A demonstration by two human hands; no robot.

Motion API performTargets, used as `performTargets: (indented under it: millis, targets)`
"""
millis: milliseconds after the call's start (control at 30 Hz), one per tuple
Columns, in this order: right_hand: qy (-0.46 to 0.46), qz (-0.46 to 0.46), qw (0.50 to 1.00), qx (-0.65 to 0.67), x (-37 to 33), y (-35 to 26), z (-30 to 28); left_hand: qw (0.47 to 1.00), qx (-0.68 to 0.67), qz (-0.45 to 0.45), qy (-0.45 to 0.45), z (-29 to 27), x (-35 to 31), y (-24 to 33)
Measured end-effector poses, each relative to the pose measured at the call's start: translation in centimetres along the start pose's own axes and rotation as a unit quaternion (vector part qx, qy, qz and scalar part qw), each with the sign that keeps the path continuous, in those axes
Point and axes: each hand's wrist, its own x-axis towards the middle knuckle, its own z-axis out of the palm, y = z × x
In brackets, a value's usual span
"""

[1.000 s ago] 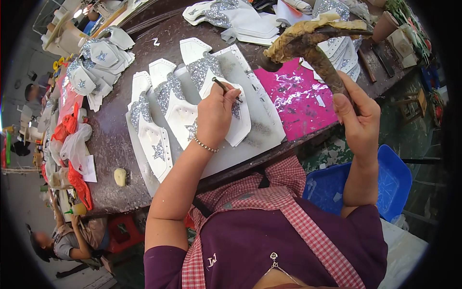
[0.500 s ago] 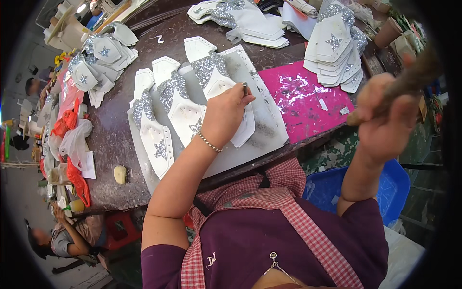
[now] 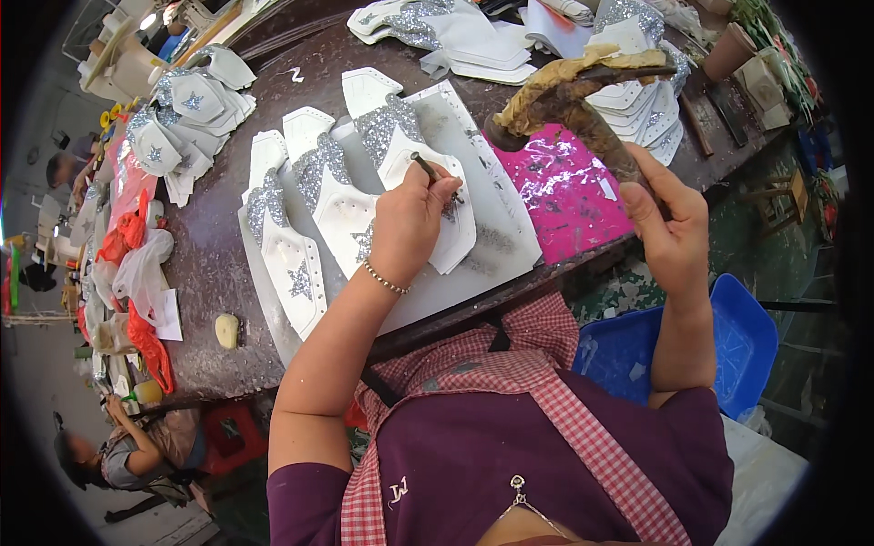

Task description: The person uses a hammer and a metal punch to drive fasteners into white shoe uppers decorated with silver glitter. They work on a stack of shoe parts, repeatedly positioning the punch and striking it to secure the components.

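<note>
My left hand (image 3: 410, 223) is closed around a short dark metal punch (image 3: 421, 165), its fingers resting on a white shoe-upper piece (image 3: 458, 238) with silver glitter. The punch's lower end is hidden by my fingers. In my right hand (image 3: 672, 218) is a hammer (image 3: 601, 136) with a curved brown handle and a head wrapped in worn tan material. It hovers right of the punch, apart from it. Two similar glittered pieces lie to the left, a middle one (image 3: 339, 202) and a left one (image 3: 289, 261). All three rest on a grey-white board (image 3: 499, 214).
A pink sheet (image 3: 557, 205) lies right of the board. Piles of glittered pieces stand at the far left (image 3: 187, 123), far middle (image 3: 473, 45) and far right (image 3: 651, 118). Plastic bags (image 3: 146, 255) line the left edge. A blue bin (image 3: 742, 341) sits below right; another person (image 3: 150, 446) is lower left.
My right hand has brought the hammer leftward from its raised, blurred place at the right edge. My left hand has shifted slightly left and down with the punch.
</note>
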Motion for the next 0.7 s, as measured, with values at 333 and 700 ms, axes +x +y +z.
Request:
performTargets:
  millis: [333, 700]
  targets:
    - [0.036, -0.067, 0.995, 0.064, 0.5, 0.1, -0.2, 0.989, 0.096, 0.113, 0.022, 0.3, -0.3, 0.9]
    - [-0.026, -0.086, 0.980, -0.180, 0.3, -1.6, 0.2, 0.999, -0.017, 0.019, 0.038, 0.8, -0.7, 0.5]
